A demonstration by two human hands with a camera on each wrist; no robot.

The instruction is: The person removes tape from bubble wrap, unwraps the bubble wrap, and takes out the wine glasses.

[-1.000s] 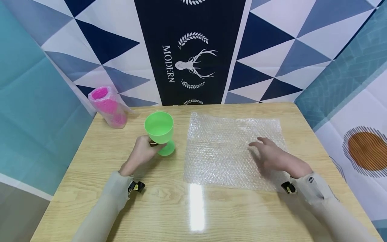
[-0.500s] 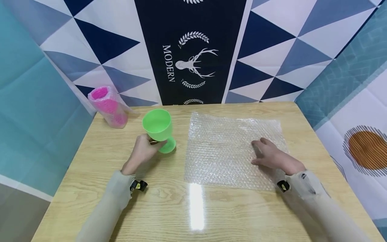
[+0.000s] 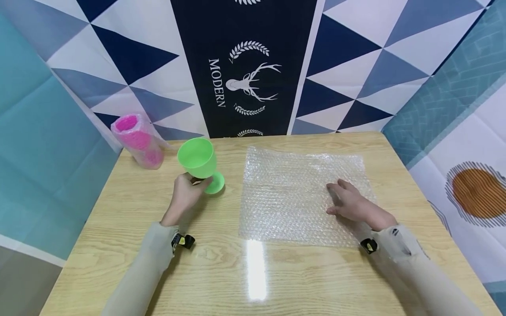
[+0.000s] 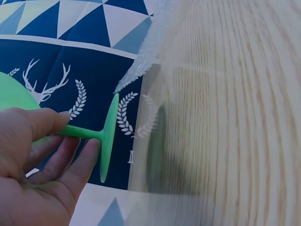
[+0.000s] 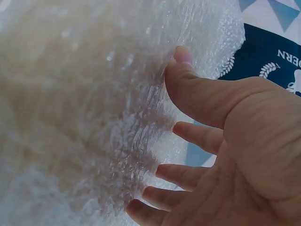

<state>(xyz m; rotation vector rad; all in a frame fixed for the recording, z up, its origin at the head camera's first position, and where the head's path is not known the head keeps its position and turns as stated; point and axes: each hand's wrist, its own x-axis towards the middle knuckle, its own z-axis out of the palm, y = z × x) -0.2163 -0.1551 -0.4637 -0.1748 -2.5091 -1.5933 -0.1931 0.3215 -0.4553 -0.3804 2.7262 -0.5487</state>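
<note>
My left hand (image 3: 185,193) pinches the stem of a green plastic goblet (image 3: 197,159) between thumb and fingers. The goblet leans, its bowl toward the upper left. In the left wrist view its round foot (image 4: 109,141) stands off the wooden table, with a shadow on the wood beyond it. To the right, a sheet of bubble wrap (image 3: 284,199) lies flat. My right hand (image 3: 349,205) is on that sheet's right part, thumb and fingers spread. From the right wrist, the fingertips (image 5: 164,170) show right at the bubble wrap's surface, holding nothing.
A pink goblet rolled in bubble wrap (image 3: 138,141) stands at the table's back left corner. The wooden table (image 3: 189,276) backs onto a patterned cloth wall (image 3: 247,118), with more cloth hung at both sides.
The goblet in my left hand has shifted left and farther back, its lean growing. My right hand has come down on the bubble wrap, its thumb now spread from the fingers.
</note>
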